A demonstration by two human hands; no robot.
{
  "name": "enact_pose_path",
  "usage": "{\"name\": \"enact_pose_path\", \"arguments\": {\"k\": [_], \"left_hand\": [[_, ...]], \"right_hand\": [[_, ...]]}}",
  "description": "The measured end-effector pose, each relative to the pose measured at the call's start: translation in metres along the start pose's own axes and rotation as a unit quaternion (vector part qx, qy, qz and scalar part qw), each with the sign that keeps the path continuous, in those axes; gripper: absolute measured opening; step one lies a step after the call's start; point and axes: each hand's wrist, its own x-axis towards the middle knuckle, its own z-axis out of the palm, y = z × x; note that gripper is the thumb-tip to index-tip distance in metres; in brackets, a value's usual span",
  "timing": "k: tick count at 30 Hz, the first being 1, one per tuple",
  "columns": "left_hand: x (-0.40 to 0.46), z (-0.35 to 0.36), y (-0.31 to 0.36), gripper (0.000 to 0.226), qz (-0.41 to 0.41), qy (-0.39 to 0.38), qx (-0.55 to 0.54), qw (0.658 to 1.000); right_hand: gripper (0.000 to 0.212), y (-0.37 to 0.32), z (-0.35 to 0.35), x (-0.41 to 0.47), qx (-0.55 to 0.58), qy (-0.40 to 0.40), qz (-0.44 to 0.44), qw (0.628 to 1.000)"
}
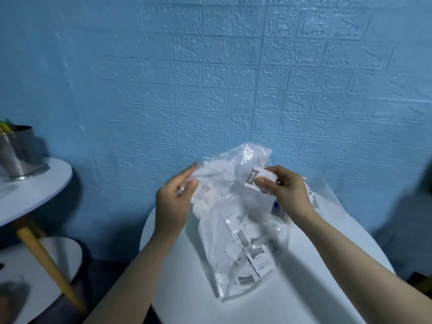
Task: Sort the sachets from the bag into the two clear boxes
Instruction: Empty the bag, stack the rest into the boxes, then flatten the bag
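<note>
A blue wall [233,78] with a brick pattern fills most of the view. Below it is a round white counter [315,288]; its near edge is cut off at the bottom of the picture. A second white counter [35,183] stands to the left, and only part of it shows. It has a yellow leg [49,260].

A big clear plastic bag [245,218] lies on the round counter, with its top lifted up. The bag is crinkly and shiny, so it is hard to see through. Many small white sachets [252,253] lie inside it in a heap. They are blurry, and the print on them cannot be read. Behind the right wrist something clear with dark print peeks out, but I cannot tell what it is. The two clear boxes cannot be made out.

A shiny metal pot [18,153] sits on the left counter, cut off by the edge. Something yellow and green sticks out of it.

The left hand [173,202] pinches the bag's edge between thumb and fingers. The right hand [287,192] pinches one sachet [257,177] between thumb and fingers, up at the bag's mouth. Its grip covers part of the sachet.
</note>
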Motion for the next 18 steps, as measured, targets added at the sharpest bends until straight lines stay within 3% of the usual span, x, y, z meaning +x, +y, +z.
{"name": "enact_pose_path", "arguments": {"k": [7, 18], "left_hand": [[0.082, 0.004, 0.055, 0.031, 0.087, -0.022, -0.013, 0.996], [0.078, -0.006, 0.058, 0.041, 0.085, -0.109, -0.129, 0.982]], "right_hand": [[0.020, -0.044, -0.018, 0.037, -0.034, 0.034, -0.083, 0.995], [0.020, -0.052, -0.027, 0.040, -0.043, 0.064, -0.139, 0.987]]}}
